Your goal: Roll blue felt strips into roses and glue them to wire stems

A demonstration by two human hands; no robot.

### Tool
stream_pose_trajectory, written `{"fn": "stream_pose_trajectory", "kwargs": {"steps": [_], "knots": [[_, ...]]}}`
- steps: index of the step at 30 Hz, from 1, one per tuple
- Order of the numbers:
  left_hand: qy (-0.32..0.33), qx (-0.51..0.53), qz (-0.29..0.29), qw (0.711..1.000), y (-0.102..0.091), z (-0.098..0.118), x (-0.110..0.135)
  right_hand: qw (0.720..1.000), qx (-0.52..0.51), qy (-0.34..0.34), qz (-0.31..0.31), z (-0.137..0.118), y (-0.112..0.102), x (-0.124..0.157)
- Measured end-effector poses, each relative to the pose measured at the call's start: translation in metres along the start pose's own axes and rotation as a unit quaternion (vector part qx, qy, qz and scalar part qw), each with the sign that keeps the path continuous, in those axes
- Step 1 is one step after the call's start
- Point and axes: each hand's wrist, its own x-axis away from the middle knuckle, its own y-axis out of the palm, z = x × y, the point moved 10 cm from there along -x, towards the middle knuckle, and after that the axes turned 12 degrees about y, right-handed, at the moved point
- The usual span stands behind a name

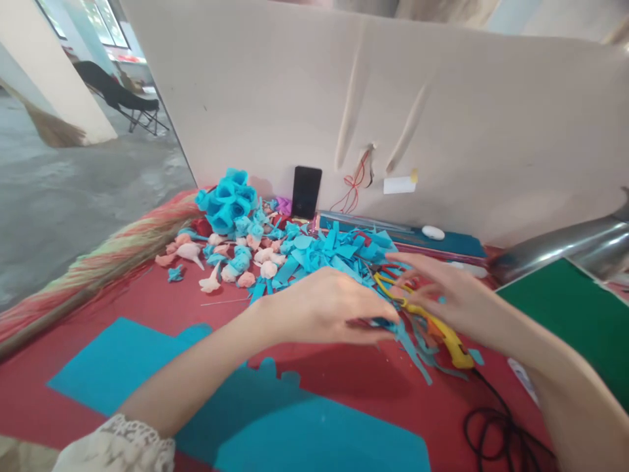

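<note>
My left hand (327,305) reaches across the red table with its fingers drawn together, pinching a blue scrap at the edge of a heap of blue felt scraps (334,252). My right hand (442,292) hovers just right of it with fingers spread, above a yellow glue gun (445,334) and yellow-handled scissors (386,283); it grips nothing I can see. Finished blue felt flowers (228,200) and small pink and blue rolled buds (236,262) lie further back on the left.
A large blue felt sheet (147,367) covers the near table. A black phone (306,192) leans on the beige backboard (442,111). A green sheet (574,314), a metal pipe (565,246), and a black cord (496,426) sit at right; a broom (98,262) lies left.
</note>
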Motion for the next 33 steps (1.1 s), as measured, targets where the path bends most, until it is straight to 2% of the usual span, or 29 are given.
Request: {"fn": "stream_pose_trajectory", "kwargs": {"steps": [2, 5, 10, 14, 21, 25, 30, 33], "knots": [[-0.041, 0.017, 0.033, 0.998, -0.010, -0.011, 0.002, 0.996, -0.084, 0.004, -0.024, 0.003, 0.010, 0.019], [-0.104, 0.044, 0.077, 0.991, -0.014, -0.025, 0.005, 0.984, -0.170, 0.038, -0.033, 0.004, 0.019, 0.037], [-0.194, 0.094, 0.124, 0.968, -0.010, -0.041, 0.011, 0.962, -0.263, 0.060, -0.047, -0.002, 0.029, 0.037], [-0.227, 0.141, 0.158, 0.950, -0.008, -0.047, 0.015, 0.947, -0.311, 0.056, -0.060, -0.008, 0.030, 0.037], [-0.208, 0.215, 0.172, 0.939, -0.004, -0.048, 0.014, 0.932, -0.345, 0.083, -0.069, -0.013, 0.032, 0.048], [-0.193, 0.235, 0.185, 0.935, -0.003, -0.047, 0.015, 0.927, -0.358, 0.065, -0.092, -0.020, 0.037, 0.048], [-0.120, 0.272, 0.221, 0.929, -0.007, -0.037, 0.008, 0.923, -0.370, 0.101, -0.039, -0.011, 0.033, 0.050], [-0.104, 0.244, 0.236, 0.935, -0.011, -0.034, 0.007, 0.913, -0.386, 0.126, -0.031, -0.006, 0.035, 0.052]]}}
